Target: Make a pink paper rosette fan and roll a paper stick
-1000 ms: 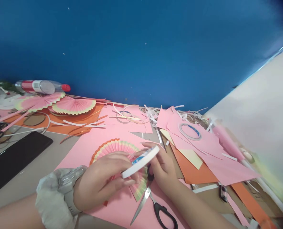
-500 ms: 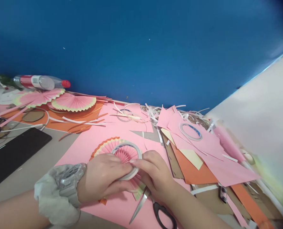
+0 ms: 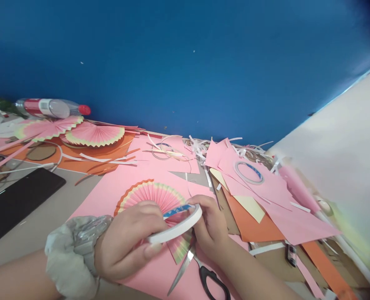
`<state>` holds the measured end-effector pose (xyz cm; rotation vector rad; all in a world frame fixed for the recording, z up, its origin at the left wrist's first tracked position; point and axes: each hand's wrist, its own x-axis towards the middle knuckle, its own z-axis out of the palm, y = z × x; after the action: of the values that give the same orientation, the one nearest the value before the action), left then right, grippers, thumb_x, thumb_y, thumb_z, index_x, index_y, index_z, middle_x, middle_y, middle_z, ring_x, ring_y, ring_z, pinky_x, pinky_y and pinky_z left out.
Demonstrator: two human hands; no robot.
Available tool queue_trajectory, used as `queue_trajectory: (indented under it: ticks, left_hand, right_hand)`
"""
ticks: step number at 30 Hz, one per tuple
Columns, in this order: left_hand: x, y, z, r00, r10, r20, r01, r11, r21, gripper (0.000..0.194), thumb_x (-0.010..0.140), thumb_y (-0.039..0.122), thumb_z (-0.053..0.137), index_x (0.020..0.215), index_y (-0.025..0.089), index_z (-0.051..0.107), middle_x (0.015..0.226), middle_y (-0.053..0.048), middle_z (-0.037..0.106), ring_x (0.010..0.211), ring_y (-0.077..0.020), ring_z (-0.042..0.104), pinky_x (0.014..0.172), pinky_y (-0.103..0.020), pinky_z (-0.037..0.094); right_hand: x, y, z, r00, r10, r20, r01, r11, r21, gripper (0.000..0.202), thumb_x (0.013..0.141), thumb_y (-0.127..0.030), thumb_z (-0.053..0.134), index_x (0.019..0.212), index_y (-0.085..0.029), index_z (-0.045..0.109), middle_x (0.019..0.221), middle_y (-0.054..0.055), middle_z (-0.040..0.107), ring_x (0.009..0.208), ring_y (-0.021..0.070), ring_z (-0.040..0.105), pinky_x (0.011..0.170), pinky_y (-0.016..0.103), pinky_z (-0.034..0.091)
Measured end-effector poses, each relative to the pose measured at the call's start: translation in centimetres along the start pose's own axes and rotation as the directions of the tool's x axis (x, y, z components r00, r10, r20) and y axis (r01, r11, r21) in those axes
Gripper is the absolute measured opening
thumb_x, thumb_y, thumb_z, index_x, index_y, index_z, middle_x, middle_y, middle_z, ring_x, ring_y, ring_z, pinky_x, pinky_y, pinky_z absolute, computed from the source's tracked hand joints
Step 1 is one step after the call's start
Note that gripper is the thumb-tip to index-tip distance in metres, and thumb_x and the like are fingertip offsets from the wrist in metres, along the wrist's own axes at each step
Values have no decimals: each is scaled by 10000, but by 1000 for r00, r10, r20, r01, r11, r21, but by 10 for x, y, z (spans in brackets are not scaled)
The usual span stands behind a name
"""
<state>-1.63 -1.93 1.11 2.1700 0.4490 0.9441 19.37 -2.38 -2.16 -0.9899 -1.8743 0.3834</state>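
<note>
The left hand (image 3: 130, 243) and right hand (image 3: 210, 227) hold a tilted white tape roll (image 3: 176, 231) between them, most left fingertips hidden. Underneath, a pleated paper fan (image 3: 155, 191) is partly covered by the hands. The scissors (image 3: 187, 255) run under the right hand, one handle cut off below. Farther off, a capped bottle (image 3: 58, 108) lies sideways, contents unclear.

The nearest pleated paper fan (image 3: 155, 193) lies on a paper sheet (image 3: 102, 198), a smartphone (image 3: 25, 204) to its left, a plastic bottle (image 3: 52, 108) behind it leftward, scissors (image 3: 186, 264) at its front right
</note>
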Motion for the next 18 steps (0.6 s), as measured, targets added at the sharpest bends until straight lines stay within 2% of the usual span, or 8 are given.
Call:
queue_trajectory:
  ticks: [2, 3, 5, 6, 8, 11, 18]
  left_hand:
    - [1, 0, 2, 1000, 12, 11, -13, 998, 63, 282, 956, 355, 285, 867, 196, 500, 688, -35, 585, 657, -173, 524, 702, -326, 434]
    - [2, 0, 3, 1000, 21, 8, -21, 994, 106, 277, 963, 348, 285, 878, 197, 501, 679, -25, 595, 647, -166, 533, 741, -328, 440]
    - [2, -1, 5, 1000, 11, -24, -6, 976, 217, 239, 969, 315, 306, 917, 201, 510, 678, -10, 618, 646, -156, 561, 824, -339, 434]
    - [2, -2, 5, 999, -5, -50, 19, 959, 283, 208, 965, 286, 328, 938, 203, 517, 693, -9, 633, 662, -157, 579, 854, -350, 426]
    - [1, -4, 6, 994, -35, -102, 74, 907, 414, 150, 938, 224, 388, 996, 203, 524, 754, -19, 665, 712, -166, 612, 876, -368, 418]
    - [-1, -8, 7, 987, -45, -153, 120, 842, 526, 142, 911, 179, 417, 1000, 205, 524, 758, -13, 678, 704, -166, 624, 881, -384, 418]
    - [-1, -11, 8, 981, -40, -190, 137, 836, 531, 137, 864, 121, 441, 889, 210, 543, 704, 13, 655, 648, -146, 585, 843, -361, 436]
  right_hand:
    - [3, -1, 0, 999, 38, 29, -38, 999, -11, 428, 864, -105, 456, 1260, -256, 396, 957, 44, 623, 842, 174, 616, 694, 304, 530]
    - [4, -2, 0, 998, 42, 45, -42, 999, -4, 528, 862, -96, 452, 1344, -253, 307, 1016, 57, 617, 904, 179, 614, 728, 311, 539]
    - [7, -4, -1, 995, 9, 96, -11, 1000, 22, 670, 856, -78, 436, 1431, -252, 139, 1126, 82, 589, 999, 187, 596, 790, 336, 546]
    - [8, -6, -2, 991, -28, 129, 26, 999, 19, 689, 852, -71, 426, 1441, -254, 120, 1183, 95, 568, 1051, 196, 579, 830, 359, 538]
    - [8, -9, -4, 975, -109, 192, 116, 993, -25, 677, 841, -65, 420, 1442, -244, 165, 1278, 116, 524, 1151, 222, 527, 911, 410, 505]
    - [6, -13, -5, 952, -186, 243, 214, 972, -93, 664, 827, -80, 433, 1442, -203, 216, 1309, 131, 515, 1209, 244, 485, 958, 432, 477]
    - [7, -21, -1, 923, -217, 318, 245, 968, -48, 714, 807, -104, 432, 1460, -175, 153, 1300, 135, 519, 1211, 240, 484, 954, 416, 485]
